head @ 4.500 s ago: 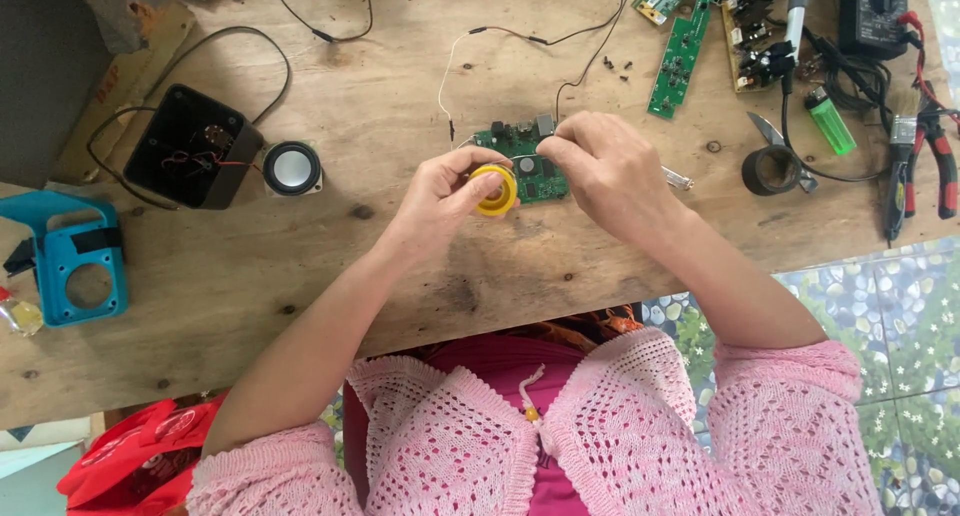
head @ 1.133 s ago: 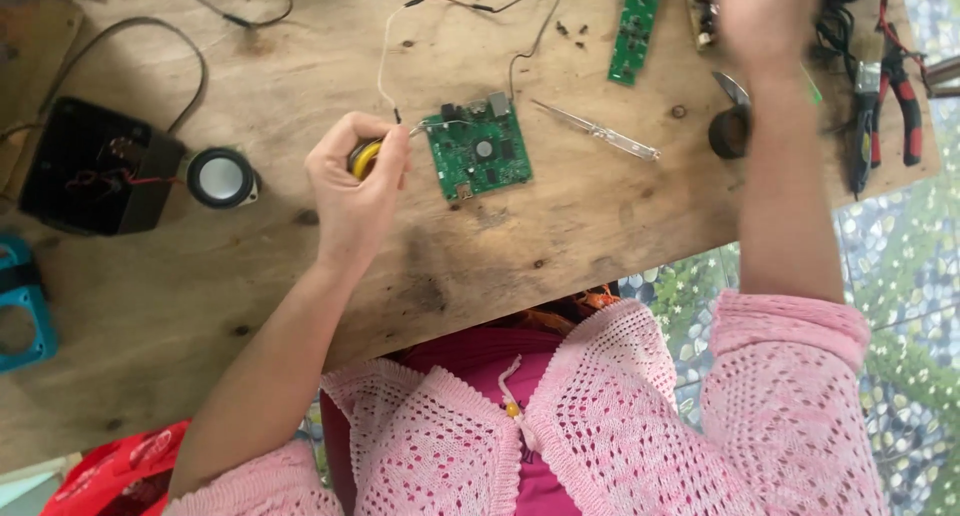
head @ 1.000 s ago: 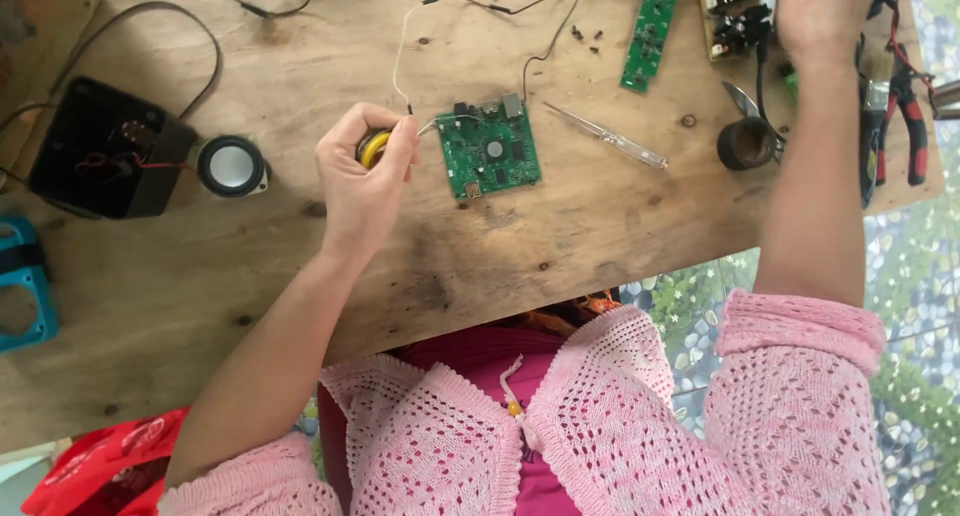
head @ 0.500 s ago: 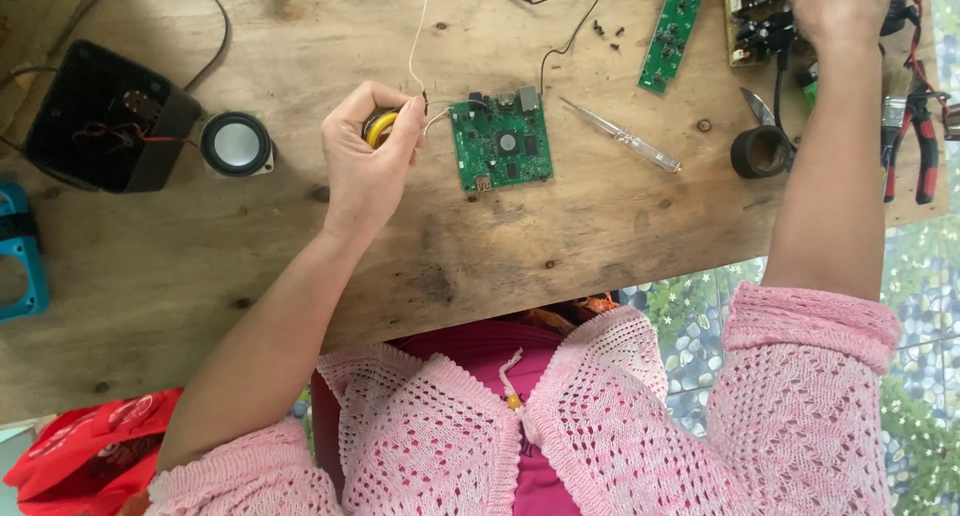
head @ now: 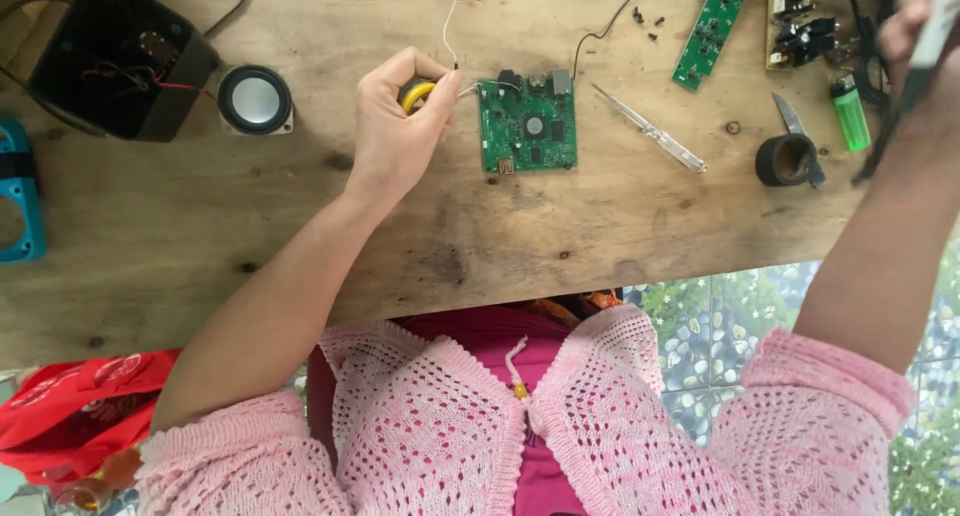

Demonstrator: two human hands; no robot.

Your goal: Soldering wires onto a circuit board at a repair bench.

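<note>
- Left hand (head: 395, 126) was closed around a small yellow spool of thin solder wire (head: 416, 93), thumb and fingers wrapped over it so that only part of the yellow rim showed. The spool sat above the worn wooden tabletop (head: 300, 226), just left of a square green circuit board (head: 528, 126).
- A fine silvery strand ran from the spool toward the board's upper left corner; a thin white wire rose from the fingertips toward the top edge of the view.
- Judgement on handling: the spool looked light and rigid, best held by its rim as it was. The strand looked soft and easily kinked, so it should be fed without tugging.
- Judgement on the board: stiff, light, fragile at its small parts; safest taken by the bare edges, not by the central chip.
- Right hand (head: 915, 36) was raised at the far right corner, fingers curled on a pale slender tool with a dark cord hanging down. The tool was blurred and cut off, so its kind could not be told.
- Nearby lay a clear-handled screwdriver (head: 650, 131), a black tape roll (head: 785, 161), a green lighter (head: 852, 116) and a small round speaker (head: 255, 101).
</note>
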